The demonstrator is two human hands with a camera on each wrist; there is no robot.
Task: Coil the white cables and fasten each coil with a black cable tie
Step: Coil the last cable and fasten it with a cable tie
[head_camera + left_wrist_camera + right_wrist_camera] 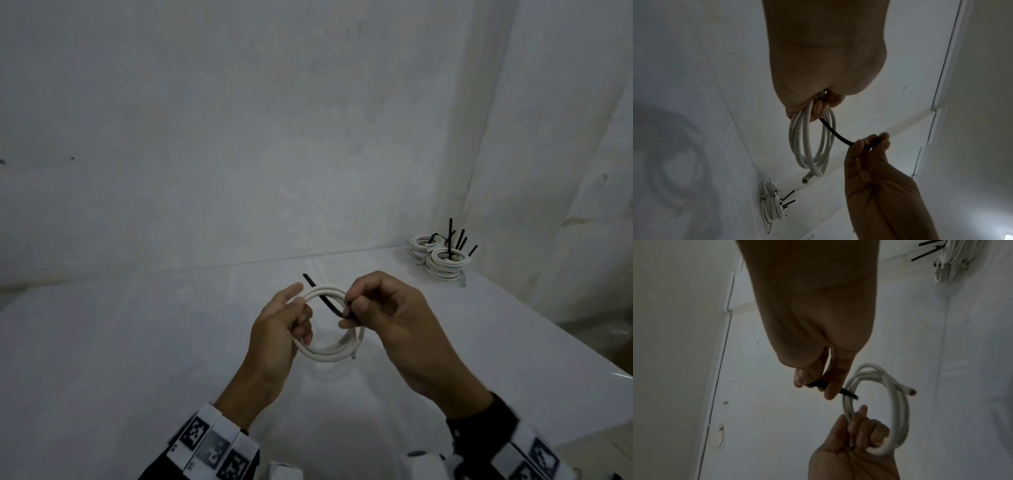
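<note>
A white cable coil [329, 353] of a few loops hangs above the table, gripped at its left side by my left hand [294, 318]. The same coil [812, 146] [898, 410] shows in both wrist views, one cut end sticking out. My right hand [356, 308] pinches a black cable tie [325, 296] between thumb and fingers at the coil's right side. The tie [838, 134] runs from my left fingers across the loop to the right hand [869, 144]. In the right wrist view the tie [849, 394] pokes out toward the coil beside my left hand [859, 431].
Several finished coils [440, 258] with black tie tails sticking up are stacked at the table's [137, 342] far right corner, also seen as a pile of coils [770, 204] [953, 261]. White sheeting covers the walls behind and to the right.
</note>
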